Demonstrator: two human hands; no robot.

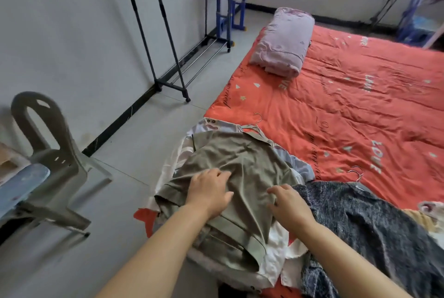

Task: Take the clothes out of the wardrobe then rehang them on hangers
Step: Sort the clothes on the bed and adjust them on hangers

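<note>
Olive shirt (242, 165) lying topmost on a heap of clothes at the near left corner of the bed (360, 105), collar toward the far end, hem toward the viewer.

**Hazards.** The heap overhangs the bed's left edge. The pale garments (276, 257) under the shirt already droop toward the floor (134, 153), so lifting or dragging the shirt sideways would probably pull them off. A wire hanger hook (257, 127) shows at the collar. If the shirt is drawn toward the viewer, the hook is likely to catch the layers beneath or the quilt. The dark grey knit (360, 220) lies just beside the shirt along the near edge with its own hook (357, 174) exposed. Its loose weave seems apt to snag on either hook.

**Hand pose.** Both forearms reach forward from the near edge, palms down.
- The left hand (209, 192) lies flat on the shirt's left half. Its fingers are spread and nearly straight, pressing the cloth and holding nothing.
- The right hand (292, 205) rests on the shirt's right side next to the knit. Its fingers are loosely bent, with the tips on the fabric, and no fold is visibly caught between finger and thumb.

The black garment rail (153, 33) stands by the wall, well apart from the bed, with no clothes on the part that shows.
</note>
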